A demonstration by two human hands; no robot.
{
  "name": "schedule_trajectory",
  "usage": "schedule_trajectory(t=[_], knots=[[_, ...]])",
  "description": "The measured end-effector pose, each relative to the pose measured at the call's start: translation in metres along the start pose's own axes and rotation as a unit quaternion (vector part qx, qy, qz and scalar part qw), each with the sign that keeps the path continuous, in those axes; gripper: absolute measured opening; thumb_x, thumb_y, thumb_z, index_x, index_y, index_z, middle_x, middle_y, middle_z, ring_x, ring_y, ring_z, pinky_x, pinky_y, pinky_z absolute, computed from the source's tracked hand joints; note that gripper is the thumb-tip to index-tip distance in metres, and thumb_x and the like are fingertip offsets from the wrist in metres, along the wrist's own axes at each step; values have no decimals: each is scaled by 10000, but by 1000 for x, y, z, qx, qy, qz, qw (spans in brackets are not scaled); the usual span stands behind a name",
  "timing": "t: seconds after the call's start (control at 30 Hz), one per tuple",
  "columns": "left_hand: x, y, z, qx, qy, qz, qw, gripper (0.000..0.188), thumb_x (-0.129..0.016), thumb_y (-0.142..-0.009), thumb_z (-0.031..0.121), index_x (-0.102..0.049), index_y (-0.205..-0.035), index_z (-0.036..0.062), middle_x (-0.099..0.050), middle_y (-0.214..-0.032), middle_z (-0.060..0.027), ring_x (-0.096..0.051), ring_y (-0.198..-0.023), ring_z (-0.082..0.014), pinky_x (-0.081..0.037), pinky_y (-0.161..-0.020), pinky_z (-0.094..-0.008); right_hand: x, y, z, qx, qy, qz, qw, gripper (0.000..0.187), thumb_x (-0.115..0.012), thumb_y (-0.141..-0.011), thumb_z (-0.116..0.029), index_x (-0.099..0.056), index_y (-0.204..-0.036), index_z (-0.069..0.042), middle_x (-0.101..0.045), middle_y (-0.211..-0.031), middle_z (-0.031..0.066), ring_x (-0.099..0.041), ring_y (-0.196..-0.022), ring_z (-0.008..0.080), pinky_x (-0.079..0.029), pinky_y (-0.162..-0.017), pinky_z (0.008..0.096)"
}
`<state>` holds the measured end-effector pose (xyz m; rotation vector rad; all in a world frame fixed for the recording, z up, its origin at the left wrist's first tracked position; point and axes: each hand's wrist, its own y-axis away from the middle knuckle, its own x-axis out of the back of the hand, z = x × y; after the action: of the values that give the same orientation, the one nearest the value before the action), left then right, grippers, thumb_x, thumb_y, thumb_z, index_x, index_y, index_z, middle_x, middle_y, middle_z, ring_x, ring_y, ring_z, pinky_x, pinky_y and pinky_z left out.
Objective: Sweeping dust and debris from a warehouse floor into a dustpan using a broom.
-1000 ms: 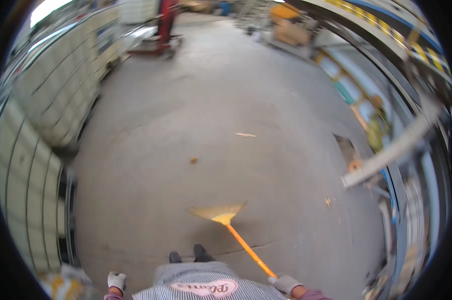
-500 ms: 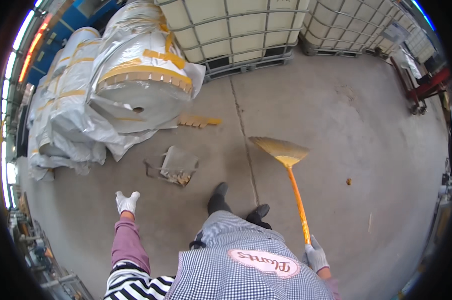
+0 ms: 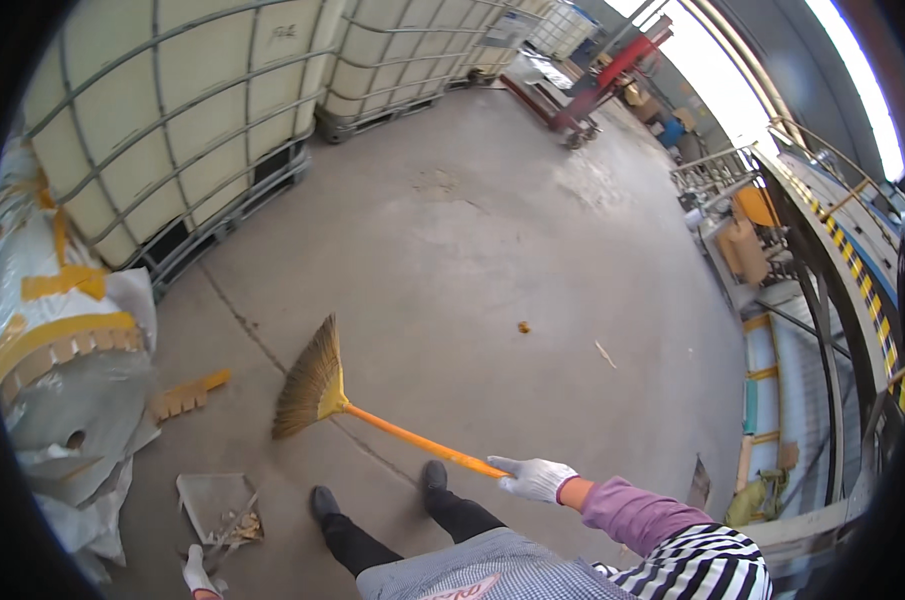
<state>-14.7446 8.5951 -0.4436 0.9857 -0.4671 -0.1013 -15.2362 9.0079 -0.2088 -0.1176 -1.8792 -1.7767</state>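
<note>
My right hand (image 3: 538, 479), in a white knit glove, is closed round the end of the broom's orange handle. The broom (image 3: 417, 438) slants away to the left, its fan of stiff bristles on the concrete just beyond my feet. My left hand (image 3: 198, 574), gloved too, is low at the lower left edge with its fingers apart and nothing visibly in them. Just beyond it a pale dustpan (image 3: 210, 497) with scraps in it lies on the floor. Whether the hand touches the pan's thin handle is unclear.
Wrapped rolls (image 3: 82, 400) and a torn cardboard strip (image 3: 190, 394) lie at left. Caged white tanks (image 3: 197, 110) line the back left. A red pallet jack (image 3: 612, 75) stands far off. A brown scrap (image 3: 523, 327) and a pale sliver (image 3: 604, 354) lie mid-floor; machinery (image 3: 822, 260) borders the right.
My view has swung to the right, shifting the rolls and tanks leftward. The broom now lies more sideways, still in my right hand. My left hand has come closer to the dustpan.
</note>
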Motion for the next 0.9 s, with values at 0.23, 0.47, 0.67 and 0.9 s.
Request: schedule_trajectory(t=[0.23, 0.47, 0.67, 0.9], knots=[[-139, 118, 65, -12, -45, 77, 996, 518, -595, -862, 367, -529, -1243, 22, -594, -1132, -105, -559, -1036, -243, -452, -828, -417, 42, -33, 122, -81, -55, 21, 995, 542, -382, -901, -429, -301, -1431, -349, -626, -1159, 98, -619, -1035, 289, -482, -860, 452], [-237, 258, 89, -190, -197, 130, 953, 462, -535, -897, 367, -590, -1180, 6, -626, -1124, -117, -592, -1008, -284, -479, -882, -362, 80, -90, 388, -149, -134, 56, 978, 511, -384, -904, -357, -336, -1413, -347, -625, -1178, 68, -605, -1071, 284, -460, -873, 491], [-385, 383, 112, -143, -88, 39, 985, 266, -555, -859, 291, -592, -983, 58, -589, -877, -79, -540, -770, -257, -452, -598, -437, 117, -99, 608, -261, -210, 78, 939, 391, -425, -911, -294, -485, -1297, -285, -653, -1103, 13, -627, -1035, 253, -471, -839, 457], [-620, 388, 139, -137, -137, -29, 981, 339, -551, -873, 336, -626, -1027, 44, -621, -950, -89, -578, -843, -262, -476, -707, -390, 141, -132, 832, -489, -308, 99, 810, 342, -459, -903, -226, -529, -1236, -199, -651, -1120, 50, -626, -1035, 279, -479, -815, 478]])
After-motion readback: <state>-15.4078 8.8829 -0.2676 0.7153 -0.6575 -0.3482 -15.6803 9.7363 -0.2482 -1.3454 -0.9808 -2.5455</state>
